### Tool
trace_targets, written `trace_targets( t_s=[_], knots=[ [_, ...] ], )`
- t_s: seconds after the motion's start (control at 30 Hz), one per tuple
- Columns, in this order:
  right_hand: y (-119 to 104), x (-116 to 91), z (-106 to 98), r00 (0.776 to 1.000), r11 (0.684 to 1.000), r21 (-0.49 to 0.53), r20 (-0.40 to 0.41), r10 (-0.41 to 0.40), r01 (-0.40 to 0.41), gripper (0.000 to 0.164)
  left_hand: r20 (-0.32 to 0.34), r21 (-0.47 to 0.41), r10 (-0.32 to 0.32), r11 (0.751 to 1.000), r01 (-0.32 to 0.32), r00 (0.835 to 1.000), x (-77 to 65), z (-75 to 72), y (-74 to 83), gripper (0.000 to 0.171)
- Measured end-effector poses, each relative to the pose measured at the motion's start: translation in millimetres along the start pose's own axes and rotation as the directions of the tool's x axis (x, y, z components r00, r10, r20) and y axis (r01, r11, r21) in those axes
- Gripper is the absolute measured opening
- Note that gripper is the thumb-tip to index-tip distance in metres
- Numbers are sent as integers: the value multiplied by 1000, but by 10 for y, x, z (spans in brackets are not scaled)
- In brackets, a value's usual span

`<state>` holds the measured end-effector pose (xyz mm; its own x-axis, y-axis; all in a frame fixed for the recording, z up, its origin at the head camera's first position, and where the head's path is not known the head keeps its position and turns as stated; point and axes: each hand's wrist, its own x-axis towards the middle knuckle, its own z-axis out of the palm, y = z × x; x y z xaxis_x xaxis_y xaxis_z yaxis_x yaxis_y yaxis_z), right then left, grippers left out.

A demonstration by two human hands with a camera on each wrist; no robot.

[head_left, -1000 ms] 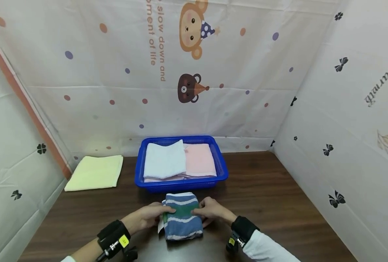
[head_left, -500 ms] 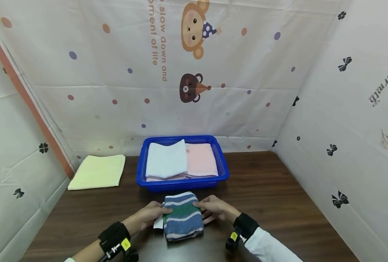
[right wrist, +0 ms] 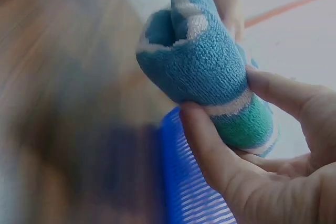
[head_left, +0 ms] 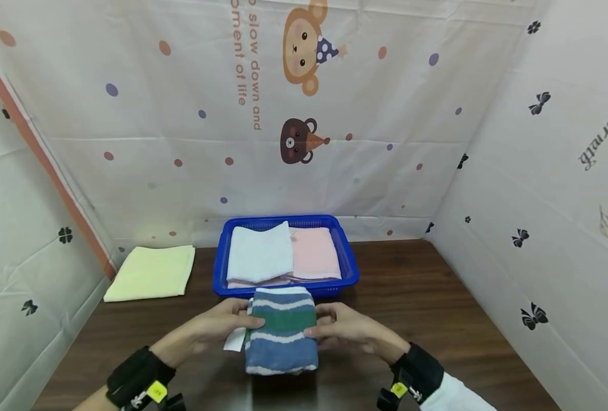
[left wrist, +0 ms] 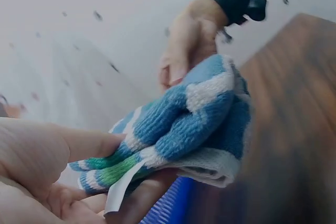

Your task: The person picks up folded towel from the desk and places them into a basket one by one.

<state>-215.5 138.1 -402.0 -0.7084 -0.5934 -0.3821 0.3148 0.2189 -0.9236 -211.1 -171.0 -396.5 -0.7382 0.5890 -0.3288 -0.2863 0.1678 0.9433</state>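
A folded towel [head_left: 282, 331] with blue, green and white stripes is held up off the table in front of the basket. My left hand [head_left: 221, 326] pinches its left edge, thumb on top and fingers beneath, as the left wrist view shows. A white tag [left wrist: 122, 190] hangs from that side. On the opposite edge my right hand [head_left: 347, 328] grips the towel [right wrist: 210, 66] between thumb and fingers. Just behind stands a blue plastic basket [head_left: 352, 271], its front rim partly covered by the towel. Inside lie a folded white towel [head_left: 260, 251] and folded pink towels [head_left: 315, 254].
A folded yellow towel [head_left: 152, 273] lies at the back left of the brown wooden table [head_left: 411, 297]. Printed white cloth walls [head_left: 180, 182] enclose the table at the back and both sides.
Both hands have lifted the striped towel off the table and moved it slightly toward the basket. The right hand's fingers have closed in around its edge. The basket stays put.
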Motion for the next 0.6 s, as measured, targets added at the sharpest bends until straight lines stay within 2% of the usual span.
trace_targets(
  t_s=[0.1,0.17,0.23,0.3,0.4,0.5,0.6],
  knots=[
    [-247,-2,-32,998,998,-4,-39,-59,59,69,-32,27,32,999,-31,999,-17,-79,251,47],
    [-441,64,-99,991,997,-16,-109,-78,77,66,-98,57,25,998,-20,995,68,-142,423,46],
    [-634,178,-198,978,997,-40,-191,-79,73,65,-181,87,0,996,16,983,226,-224,581,55],
    [-815,329,-313,961,997,-59,-268,-63,49,64,-236,73,-25,996,44,971,440,-322,725,69],
    [-1027,596,-497,940,997,-73,-340,-34,9,65,-283,38,-48,997,61,958,804,-497,890,85],
    [-1140,857,-677,918,998,-68,-396,-15,-13,66,-332,-31,-46,999,38,942,1190,-637,981,83],
    [-1145,1077,-824,900,998,-49,-436,23,-49,60,-376,-76,-46,997,18,925,1543,-717,955,74]
  ],
)
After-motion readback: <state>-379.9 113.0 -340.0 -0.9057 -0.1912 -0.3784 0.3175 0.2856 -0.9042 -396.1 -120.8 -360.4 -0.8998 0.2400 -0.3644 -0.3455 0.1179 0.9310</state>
